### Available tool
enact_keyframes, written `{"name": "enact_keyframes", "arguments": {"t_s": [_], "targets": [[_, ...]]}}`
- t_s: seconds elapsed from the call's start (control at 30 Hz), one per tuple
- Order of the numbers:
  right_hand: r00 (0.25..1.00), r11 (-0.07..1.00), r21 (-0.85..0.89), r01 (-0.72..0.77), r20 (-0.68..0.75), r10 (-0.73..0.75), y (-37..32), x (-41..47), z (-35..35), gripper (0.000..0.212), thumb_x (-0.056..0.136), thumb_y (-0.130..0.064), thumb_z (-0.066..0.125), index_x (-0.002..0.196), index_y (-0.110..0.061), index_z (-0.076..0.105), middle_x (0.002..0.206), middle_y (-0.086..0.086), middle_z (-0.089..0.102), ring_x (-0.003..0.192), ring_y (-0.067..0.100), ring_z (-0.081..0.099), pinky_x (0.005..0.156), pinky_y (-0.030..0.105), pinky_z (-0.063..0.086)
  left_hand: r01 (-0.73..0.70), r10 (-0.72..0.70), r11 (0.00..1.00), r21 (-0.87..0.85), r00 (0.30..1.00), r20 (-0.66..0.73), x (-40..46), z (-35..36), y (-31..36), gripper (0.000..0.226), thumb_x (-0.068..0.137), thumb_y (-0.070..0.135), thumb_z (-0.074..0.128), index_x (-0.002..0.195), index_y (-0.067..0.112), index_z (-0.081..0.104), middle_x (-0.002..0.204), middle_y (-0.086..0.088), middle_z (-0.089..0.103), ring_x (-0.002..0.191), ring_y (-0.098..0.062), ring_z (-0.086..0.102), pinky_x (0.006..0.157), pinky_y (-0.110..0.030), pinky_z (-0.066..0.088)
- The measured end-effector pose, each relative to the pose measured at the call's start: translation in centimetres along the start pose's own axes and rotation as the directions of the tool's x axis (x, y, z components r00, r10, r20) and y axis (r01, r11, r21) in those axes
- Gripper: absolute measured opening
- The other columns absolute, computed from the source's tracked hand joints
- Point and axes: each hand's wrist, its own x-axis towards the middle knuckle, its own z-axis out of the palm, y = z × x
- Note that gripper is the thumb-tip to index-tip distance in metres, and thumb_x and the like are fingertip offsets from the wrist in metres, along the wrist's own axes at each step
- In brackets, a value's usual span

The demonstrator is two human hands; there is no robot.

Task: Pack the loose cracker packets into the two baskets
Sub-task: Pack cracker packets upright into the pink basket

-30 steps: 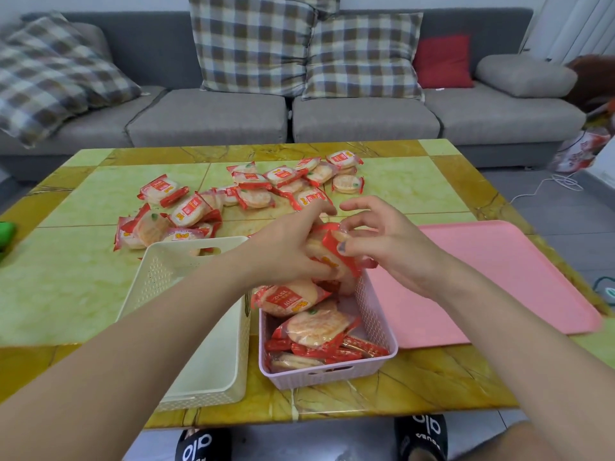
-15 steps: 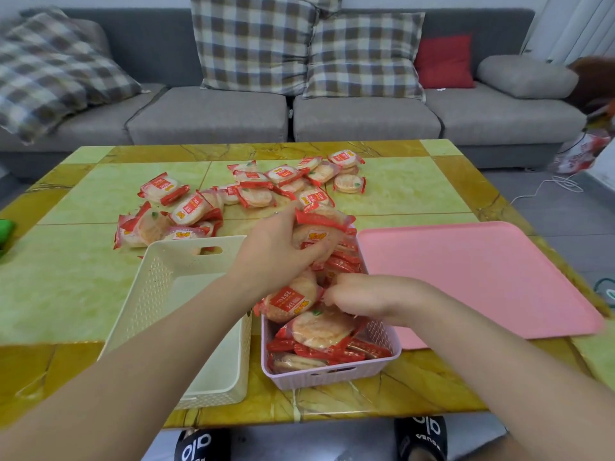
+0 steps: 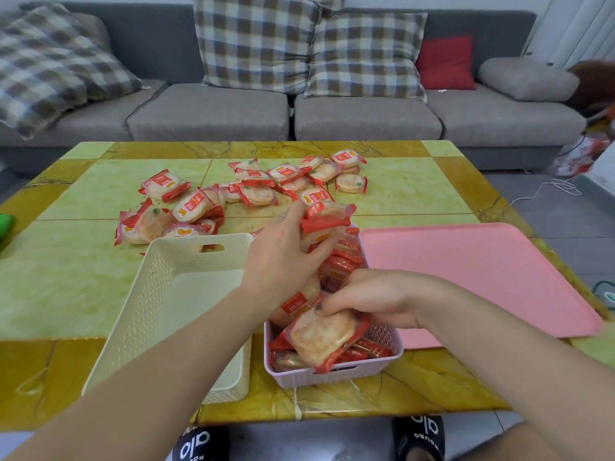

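A small pink basket (image 3: pixel 336 377) near the table's front edge holds several red-and-clear cracker packets. My right hand (image 3: pixel 376 296) pinches one packet (image 3: pixel 321 337) lying on top at the basket's near end. My left hand (image 3: pixel 283 257) grips a stack of packets (image 3: pixel 327 221) standing on edge at the basket's far end. To its left sits a cream basket (image 3: pixel 159 294) with nothing visible inside. Several loose packets (image 3: pixel 186 207) lie scattered across the far half of the table, with another group (image 3: pixel 296 176) further right.
A pink tray (image 3: pixel 482 271) lies right of the pink basket. The table (image 3: pixel 60 287) is green and yellow marble. A grey sofa (image 3: pixel 206 111) with checked cushions stands behind it. A green object (image 3: pixel 5 226) shows at the left edge. Black slippers (image 3: pixel 417 434) are below the front edge.
My right hand came down from the stack to the basket's near end and took hold of the top packet, tilting it. My left hand kept holding the upright stack.
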Motion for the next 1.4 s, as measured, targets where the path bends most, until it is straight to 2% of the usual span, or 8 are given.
{"name": "enact_keyframes", "arguments": {"t_s": [0.13, 0.3, 0.63, 0.73, 0.83, 1.0, 1.13, 1.4], "targets": [[0.993, 0.958, -0.282, 0.047, -0.093, -0.076, -0.6, -2.3, -0.5, 0.02, 0.091, -0.022, 0.067, 0.09, -0.002, 0.067, 0.075, 0.006, 0.061, 0.06, 0.014, 0.055, 0.057, 0.024, 0.045, -0.018, 0.015, 0.996, 0.083, 1.0, 0.027, -0.2, 1.2, 0.2, 0.039, 0.086, 0.059, 0.064, 0.1, 0.029, 0.044, 0.085, 0.009, 0.064, 0.085, -0.02, 0.063, 0.06, -0.036, 0.045], [0.984, 0.854, -0.518, 0.052, -0.121, -0.134, -0.5, -3.1, -0.2, 0.027, 0.091, -0.034, 0.063, 0.106, -0.012, 0.066, 0.1, 0.005, 0.069, 0.086, 0.023, 0.067, 0.077, 0.042, 0.055, -0.038, 0.028, 0.992, 0.123, 0.996, 0.083, 0.0, 1.9, 0.5, 0.042, 0.09, 0.062, 0.059, 0.102, 0.025, 0.044, 0.084, 0.007, 0.064, 0.081, -0.019, 0.063, 0.054, -0.033, 0.038], [0.978, 0.68, -0.719, 0.144, -0.002, -0.209, 0.3, -4.0, 0.5, 0.051, 0.074, -0.065, 0.075, 0.097, -0.024, 0.054, 0.09, -0.013, 0.052, 0.088, 0.015, 0.05, 0.07, 0.032, 0.043, 0.102, -0.102, 0.995, 0.016, 0.995, -0.011, -1.1, 0.3, -1.4, 0.044, 0.087, 0.064, 0.061, 0.102, 0.025, 0.047, 0.087, 0.007, 0.068, 0.083, -0.018, 0.064, 0.067, -0.044, 0.052], [0.97, 0.691, -0.703, 0.168, -0.009, -0.244, 0.5, -4.2, 0.2, 0.049, 0.074, -0.061, 0.078, 0.1, -0.028, 0.055, 0.093, -0.01, 0.051, 0.098, 0.016, 0.048, 0.076, 0.032, 0.045, 0.11, -0.112, 0.993, -0.033, 0.993, -0.042, -0.6, -0.3, -0.5, 0.043, 0.087, 0.061, 0.063, 0.1, 0.023, 0.048, 0.08, 0.009, 0.067, 0.075, -0.01, 0.062, 0.063, -0.034, 0.05], [0.951, 0.716, -0.658, 0.234, 0.003, -0.308, 0.7, -4.2, -0.2, 0.045, 0.076, -0.053, 0.081, 0.098, -0.027, 0.053, 0.089, -0.003, 0.059, 0.079, 0.017, 0.054, 0.065, 0.035, 0.044, 0.154, -0.17, 0.966, -0.206, 0.983, -0.063, 0.0, -1.2, 0.3, 0.035, 0.086, 0.05, 0.07, 0.102, 0.024, 0.052, 0.079, 0.013, 0.067, 0.076, 0.0, 0.061, 0.063, -0.023, 0.046], [0.915, 0.784, -0.549, 0.29, -0.082, -0.395, 0.9, -4.6, -2.1, 0.032, 0.079, -0.03, 0.083, 0.087, -0.027, 0.052, 0.085, -0.006, 0.063, 0.072, 0.012, 0.056, 0.062, 0.029, 0.043, 0.184, -0.166, 0.906, -0.382, 0.983, 0.08, 0.1, -2.3, 0.0, 0.039, 0.083, 0.039, 0.079, 0.114, 0.026, 0.059, 0.101, 0.013, 0.074, 0.096, -0.005, 0.069, 0.087, -0.042, 0.057], [0.856, 0.865, -0.327, 0.381, -0.23, -0.463, 1.1, -4.6, -4.4, 0.026, 0.081, -0.005, 0.08, 0.091, -0.012, 0.058, 0.093, 0.013, 0.073, 0.08, 0.025, 0.069, 0.072, 0.049, 0.056, 0.255, -0.227, 0.835, -0.487, 0.967, 0.117, 0.2, -2.5, -0.6, 0.047, 0.076, 0.041, 0.083, 0.116, 0.028, 0.06, 0.108, 0.011, 0.074, 0.102, -0.01, 0.07, 0.089, -0.049, 0.058], [0.722, 0.849, -0.318, 0.421, -0.449, -0.527, 0.8, -2.5, -4.4, 0.032, 0.069, -0.021, 0.078, 0.086, -0.03, 0.052, 0.091, 0.001, 0.069, 0.084, 0.034, 0.067, 0.076, 0.05, 0.055, 0.355, -0.334, 0.75, -0.558, 0.932, 0.145, 1.0, -2.7, -0.7, 0.05, 0.078, 0.029, 0.087, 0.117, 0.03, 0.056, 0.105, 0.014, 0.074, 0.091, 0.002, 0.071, 0.085, -0.037, 0.061]]}}
